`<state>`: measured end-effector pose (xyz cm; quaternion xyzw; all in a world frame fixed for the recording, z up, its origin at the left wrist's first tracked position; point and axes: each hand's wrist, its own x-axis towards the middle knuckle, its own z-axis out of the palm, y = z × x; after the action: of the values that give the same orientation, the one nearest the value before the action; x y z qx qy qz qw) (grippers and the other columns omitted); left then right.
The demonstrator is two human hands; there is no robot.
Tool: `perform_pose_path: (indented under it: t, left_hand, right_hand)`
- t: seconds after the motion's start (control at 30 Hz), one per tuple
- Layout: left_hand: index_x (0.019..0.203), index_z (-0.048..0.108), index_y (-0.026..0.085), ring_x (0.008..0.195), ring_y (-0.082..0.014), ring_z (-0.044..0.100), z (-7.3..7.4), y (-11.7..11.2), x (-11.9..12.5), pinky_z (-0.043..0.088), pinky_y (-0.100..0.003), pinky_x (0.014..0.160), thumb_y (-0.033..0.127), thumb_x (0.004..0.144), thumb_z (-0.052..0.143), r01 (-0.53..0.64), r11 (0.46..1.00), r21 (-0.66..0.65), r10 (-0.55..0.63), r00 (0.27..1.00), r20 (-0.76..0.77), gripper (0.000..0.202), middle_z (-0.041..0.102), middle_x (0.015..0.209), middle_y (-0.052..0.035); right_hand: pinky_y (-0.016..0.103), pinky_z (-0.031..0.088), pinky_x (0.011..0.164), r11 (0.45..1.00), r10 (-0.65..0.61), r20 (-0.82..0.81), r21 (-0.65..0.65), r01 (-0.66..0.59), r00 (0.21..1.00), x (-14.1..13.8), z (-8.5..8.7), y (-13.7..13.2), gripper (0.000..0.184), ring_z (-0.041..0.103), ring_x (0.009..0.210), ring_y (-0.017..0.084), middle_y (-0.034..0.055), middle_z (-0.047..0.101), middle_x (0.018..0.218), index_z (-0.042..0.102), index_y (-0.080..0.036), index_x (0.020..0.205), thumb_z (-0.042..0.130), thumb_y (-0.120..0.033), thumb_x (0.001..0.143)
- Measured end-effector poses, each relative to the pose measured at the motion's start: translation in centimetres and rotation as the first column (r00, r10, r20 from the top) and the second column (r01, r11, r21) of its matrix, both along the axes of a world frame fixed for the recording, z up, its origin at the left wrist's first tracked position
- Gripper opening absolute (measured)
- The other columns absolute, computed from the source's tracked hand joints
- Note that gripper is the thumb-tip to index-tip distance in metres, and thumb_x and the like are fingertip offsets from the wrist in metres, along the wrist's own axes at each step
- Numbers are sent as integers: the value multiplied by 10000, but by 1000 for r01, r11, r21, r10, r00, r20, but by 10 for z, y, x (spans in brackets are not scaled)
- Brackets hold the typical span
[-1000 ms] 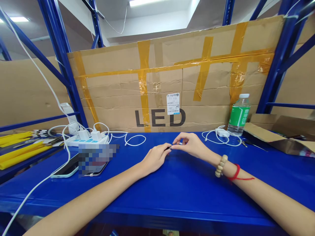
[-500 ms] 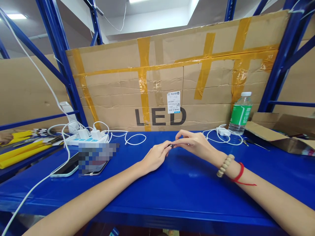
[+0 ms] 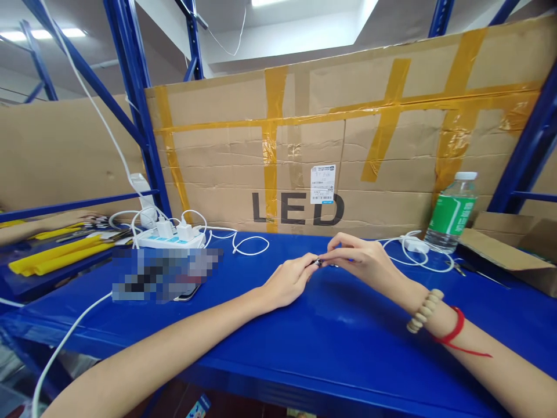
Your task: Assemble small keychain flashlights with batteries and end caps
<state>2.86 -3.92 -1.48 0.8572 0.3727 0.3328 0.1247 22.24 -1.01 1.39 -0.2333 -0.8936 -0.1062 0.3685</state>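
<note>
Pinching a small dark piece [image 3: 318,262] with a silvery glint at the fingertips of your left hand [image 3: 288,283], you have your right hand [image 3: 364,261] just across from it, in the head view. The thumb and fingers of your left hand are closed narrowly on the piece, above the middle of the blue worktop [image 3: 270,348]. The fingertips of your right hand meet at the same piece, but you cannot tell whether they grip it or only touch it; it is too small and covered to identify. On your right arm you wear a beaded bracelet [image 3: 425,310] and a red string bracelet [image 3: 452,328].

To your left lies a white power strip [image 3: 170,240] with plugs in it, and farther left, yellow tubes [image 3: 65,255] near another person's arm [image 3: 43,225]. To your right, a green-labelled bottle [image 3: 452,216] stands upright behind a coiled white cable [image 3: 407,255], with an open cardboard box [image 3: 505,249] beside it. A taped cardboard panel [image 3: 217,168] marked "LED" stands behind the worktop.
</note>
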Motion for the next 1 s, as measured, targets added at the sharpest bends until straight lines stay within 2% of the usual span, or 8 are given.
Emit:
perform_pose_path:
  t: [0.3,0.57,0.8,1.0]
  left_hand:
    - [996,502,214,697,-136,554,-2,0,-2,370,-215,591,295,938,271,-18,999,31,18,1000,-16,252,590,810,1]
    - [1031,506,224,771,-146,574,0,0,-1,396,-222,654,273,934,284,-23,1000,20,24,1000,-15,247,610,873,-1]
    - [1033,508,218,756,-142,569,-1,0,-1,398,-225,657,283,936,272,-29,1000,3,29,999,-19,263,608,837,1]
    - [1027,510,212,700,-127,544,-2,1,-1,383,-218,637,287,936,264,-28,1000,-8,27,999,-27,273,582,774,10]
  right_hand:
    - [194,387,499,998,-16,29,59,14,999,-1,-4,2,305,554,537,71,40,616,807,708,-234,839,423,-327,889]
    - [192,385,511,999,-14,32,45,13,999,-2,-2,1,321,568,569,78,35,616,818,706,-256,862,399,-339,900]
    - [191,418,545,999,31,19,41,-32,999,-2,-4,2,304,589,602,87,41,609,807,702,-223,855,416,-318,897]
    - [177,398,526,997,75,-4,19,-75,997,-2,-5,5,238,563,573,70,25,602,787,696,-214,820,475,-282,872]
